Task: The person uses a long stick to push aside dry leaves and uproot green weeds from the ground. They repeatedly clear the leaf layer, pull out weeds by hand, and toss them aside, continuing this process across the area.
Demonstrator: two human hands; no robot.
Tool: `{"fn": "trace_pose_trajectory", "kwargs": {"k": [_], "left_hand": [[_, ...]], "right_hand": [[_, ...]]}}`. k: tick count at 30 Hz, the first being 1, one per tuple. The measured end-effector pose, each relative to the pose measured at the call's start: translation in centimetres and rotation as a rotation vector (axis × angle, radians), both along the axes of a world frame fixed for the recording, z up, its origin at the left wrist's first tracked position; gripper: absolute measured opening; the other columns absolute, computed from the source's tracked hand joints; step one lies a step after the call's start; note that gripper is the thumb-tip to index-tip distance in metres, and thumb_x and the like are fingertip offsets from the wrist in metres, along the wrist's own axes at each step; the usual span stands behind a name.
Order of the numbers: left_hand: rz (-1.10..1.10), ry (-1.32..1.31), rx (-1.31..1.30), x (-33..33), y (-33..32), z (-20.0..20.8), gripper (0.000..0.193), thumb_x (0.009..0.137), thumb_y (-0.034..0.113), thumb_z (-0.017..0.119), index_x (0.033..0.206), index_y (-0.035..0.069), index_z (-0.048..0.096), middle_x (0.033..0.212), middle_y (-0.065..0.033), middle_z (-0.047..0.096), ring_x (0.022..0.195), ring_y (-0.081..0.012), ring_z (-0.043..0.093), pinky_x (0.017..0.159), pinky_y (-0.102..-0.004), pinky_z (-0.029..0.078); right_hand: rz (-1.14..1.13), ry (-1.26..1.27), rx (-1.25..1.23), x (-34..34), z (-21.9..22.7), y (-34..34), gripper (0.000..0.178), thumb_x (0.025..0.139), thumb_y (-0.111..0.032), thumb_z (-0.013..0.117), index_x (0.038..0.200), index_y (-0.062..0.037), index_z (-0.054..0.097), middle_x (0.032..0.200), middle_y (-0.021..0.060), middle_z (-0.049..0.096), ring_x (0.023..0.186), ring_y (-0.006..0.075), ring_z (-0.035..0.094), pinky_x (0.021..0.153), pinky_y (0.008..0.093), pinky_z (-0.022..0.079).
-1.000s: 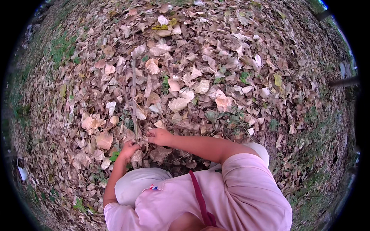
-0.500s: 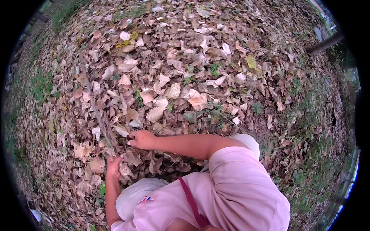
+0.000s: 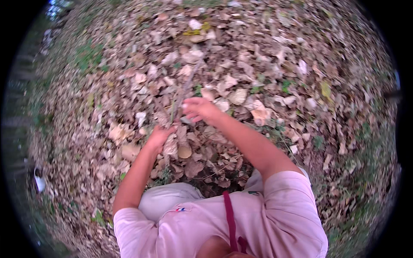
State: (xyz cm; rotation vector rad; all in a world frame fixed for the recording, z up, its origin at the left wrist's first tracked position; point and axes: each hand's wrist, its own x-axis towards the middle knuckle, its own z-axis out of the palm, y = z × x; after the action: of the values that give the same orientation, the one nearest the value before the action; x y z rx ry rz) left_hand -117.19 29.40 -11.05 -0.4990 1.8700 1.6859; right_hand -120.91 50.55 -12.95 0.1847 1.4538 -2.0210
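A thin brown stick (image 3: pixel 188 81) slants up and away from my left hand (image 3: pixel 160 136). That hand is closed around the stick's near end, where several dry curled leaves (image 3: pixel 183 138) hang beside the fingers. My right hand (image 3: pixel 202 110) is just right of the stick, with fingers apart and nothing visible in them. Its fingertips come close to the stick; whether they touch it I cannot tell, because the picture is blurred.
Dry brown leaves (image 3: pixel 258 69) cover the ground all around. Small green plants (image 3: pixel 88 56) grow at the far left and among the leaves. A whitish object (image 3: pixel 39 182) lies at the left rim. My bent knees (image 3: pixel 170 198) are close behind my hands.
The stick has swung from leaning left to leaning right, with its near end raised in my left hand. My right hand has moved forward and its fingers have spread. The view has turned.
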Motion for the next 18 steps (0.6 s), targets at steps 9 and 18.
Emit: {"fn": "trace_pose_trajectory", "kwargs": {"k": [9,18], "left_hand": [[0.197,0.002,-0.275,-1.4,-6.0,-3.4,0.045,0.075,0.017,0.067,0.105,-0.008,0.045,0.099,-0.0145,0.057,0.084,-0.0201,0.057,0.072,-0.0316,0.047],[0.174,-0.182,-0.032,-0.6,-3.2,-7.0,0.028,0.081,0.02,0.061,0.103,0.004,0.055,0.084,-0.0079,0.062,0.068,-0.0159,0.059,0.057,-0.0284,0.049]], "right_hand": [[-0.112,-0.192,0.2,1.6,-7.4,0.6,0.032,0.082,-0.024,0.058,0.108,-0.0066,0.054,0.083,0.0035,0.062,0.063,0.0118,0.058,0.052,0.0233,0.047],[0.122,-0.14,0.282,4.6,-6.3,-4.6,0.029,0.084,-0.024,0.056,0.108,-0.0085,0.057,0.091,0.0013,0.059,0.074,0.0107,0.054,0.061,0.0261,0.044]]}}
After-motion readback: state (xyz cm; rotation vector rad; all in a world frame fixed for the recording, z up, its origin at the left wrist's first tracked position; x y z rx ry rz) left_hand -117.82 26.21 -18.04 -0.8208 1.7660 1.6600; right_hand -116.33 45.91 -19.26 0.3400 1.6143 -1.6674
